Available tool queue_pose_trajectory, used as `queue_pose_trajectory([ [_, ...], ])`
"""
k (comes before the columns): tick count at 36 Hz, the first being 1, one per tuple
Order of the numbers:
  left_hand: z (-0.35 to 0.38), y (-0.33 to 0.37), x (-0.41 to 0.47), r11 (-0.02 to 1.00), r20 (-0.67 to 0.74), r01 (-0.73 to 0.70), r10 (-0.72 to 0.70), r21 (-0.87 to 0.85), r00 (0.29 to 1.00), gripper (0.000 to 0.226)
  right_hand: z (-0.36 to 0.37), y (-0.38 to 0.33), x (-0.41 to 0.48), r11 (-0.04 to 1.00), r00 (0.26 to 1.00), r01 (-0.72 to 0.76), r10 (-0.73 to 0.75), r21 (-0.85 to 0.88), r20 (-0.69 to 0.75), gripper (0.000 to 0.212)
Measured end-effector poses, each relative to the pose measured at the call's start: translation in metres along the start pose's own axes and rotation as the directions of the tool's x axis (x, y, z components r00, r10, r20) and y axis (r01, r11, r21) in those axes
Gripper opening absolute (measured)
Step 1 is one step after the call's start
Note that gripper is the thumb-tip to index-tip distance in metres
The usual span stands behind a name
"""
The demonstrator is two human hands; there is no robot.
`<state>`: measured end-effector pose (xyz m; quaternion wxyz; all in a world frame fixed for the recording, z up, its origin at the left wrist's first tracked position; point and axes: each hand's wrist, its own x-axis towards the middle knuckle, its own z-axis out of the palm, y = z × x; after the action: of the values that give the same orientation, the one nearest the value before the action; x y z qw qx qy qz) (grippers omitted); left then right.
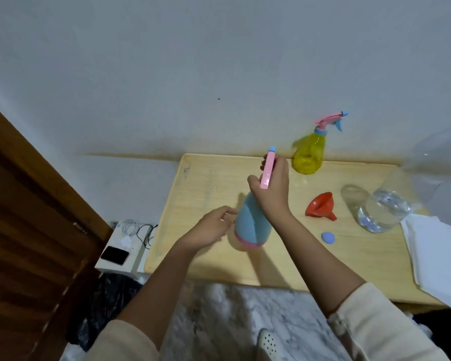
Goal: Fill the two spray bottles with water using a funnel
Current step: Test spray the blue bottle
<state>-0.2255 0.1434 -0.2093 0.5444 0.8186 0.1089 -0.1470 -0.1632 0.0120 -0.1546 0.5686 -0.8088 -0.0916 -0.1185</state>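
Observation:
A blue spray bottle [248, 225] with a pink base stands on the wooden table [208, 183]. My right hand [272, 188] grips its pink spray head [267, 170] at the top. My left hand [212, 227] rests against the bottle's left side, fingers curled on it. A yellow spray bottle [309, 155] with a pink and blue head stands upright at the back by the wall. An orange funnel [320, 205] lies on its side right of my right arm. A clear water bottle [380, 209] lies tilted at the right, with its blue cap [328, 237] loose on the table.
White cloth or paper [438, 256] covers the table's right edge. A clear plastic bag [443, 157] sits at the far right. Left of the table, a low white stand [125, 246] holds a phone and cables. A brown door [31, 217] is at the left.

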Motion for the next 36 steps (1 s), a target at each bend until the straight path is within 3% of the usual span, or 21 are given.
queue_pose_trajectory([
  [3,0.008,0.023,0.028,0.991,0.026,-0.101,0.104,-0.09,0.994,0.032,-0.001,0.007,0.035,0.999,0.998,0.044,-0.045,-0.016,-0.047,0.049],
  [6,0.022,0.039,0.065,0.983,0.036,-0.155,0.159,-0.095,0.987,0.051,0.002,0.018,0.07,0.998,0.996,0.046,-0.048,-0.038,-0.071,0.049],
  [11,0.042,0.054,0.137,0.982,-0.196,-0.161,0.139,-0.101,0.971,0.076,0.011,0.048,0.127,0.997,0.997,0.037,-0.042,-0.071,-0.069,0.054],
  [16,0.035,0.066,0.199,0.991,-0.262,-0.126,0.131,0.036,0.956,0.065,0.01,0.082,0.177,0.995,0.996,0.023,-0.014,-0.102,0.091,0.064],
  [22,0.016,0.077,0.25,0.978,-0.228,-0.176,0.197,0.107,0.954,0.073,0.006,0.108,0.221,0.998,0.97,0.021,-0.007,-0.056,0.245,0.072],
  [29,0.003,0.075,0.284,0.979,-0.172,-0.204,0.203,0.014,0.964,0.075,0.017,0.129,0.233,0.998,1.0,0.02,-0.019,0.056,-0.023,0.06],
  [32,0.004,0.067,0.294,0.982,-0.178,-0.186,0.184,0.005,0.967,0.082,0.028,0.132,0.234,0.999,0.992,0.024,-0.019,0.04,-0.125,0.06],
  [36,0.007,0.053,0.299,0.982,-0.239,-0.187,0.175,-0.028,0.955,0.071,0.044,0.138,0.231,1.0,0.971,0.025,-0.025,-0.005,-0.237,0.053],
])
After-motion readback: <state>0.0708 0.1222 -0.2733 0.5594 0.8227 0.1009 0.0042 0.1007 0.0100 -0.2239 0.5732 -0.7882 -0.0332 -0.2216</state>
